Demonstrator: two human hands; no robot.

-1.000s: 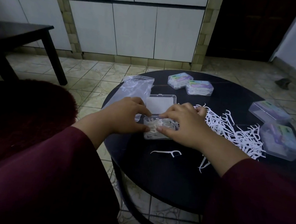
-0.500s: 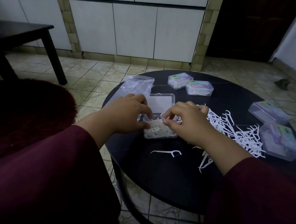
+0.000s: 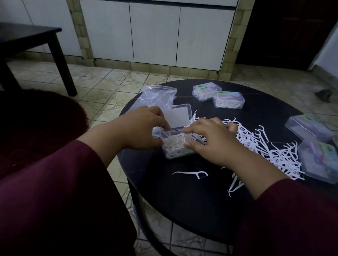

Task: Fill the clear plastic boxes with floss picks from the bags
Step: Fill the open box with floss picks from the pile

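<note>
On a round dark worktop [image 3: 197,210], in dim light, an open clear box [image 3: 177,147] sits between my two hands, filled with white picks [image 3: 173,147]. Its lid [image 3: 175,117] stands open behind it, tilted back. My fingers hide much of the box's rim, and the gloom makes its edges hard to trace.

My left hand [image 3: 141,128] curls around the box's left side, thumb low against the near wall, fingertips at the hinge edge, gripping it. My right hand [image 3: 210,142] lies palm down, fingers bent over the box's right edge and the picks there, thumb touching the near right corner; I cannot tell whether it pinches anything.

Both forearms reach forward from maroon sleeves [image 3: 52,199], wrists nearly level.

A loose pile [image 3: 265,150] of picks spreads to the right, partly under my right hand. One stray pick [image 3: 192,173] lies nearer me. A bag [image 3: 159,96] sits behind my left hand. Two closed boxes [image 3: 219,95] rest at the far edge, two more [image 3: 316,147] at the right, their contents blurred.
</note>
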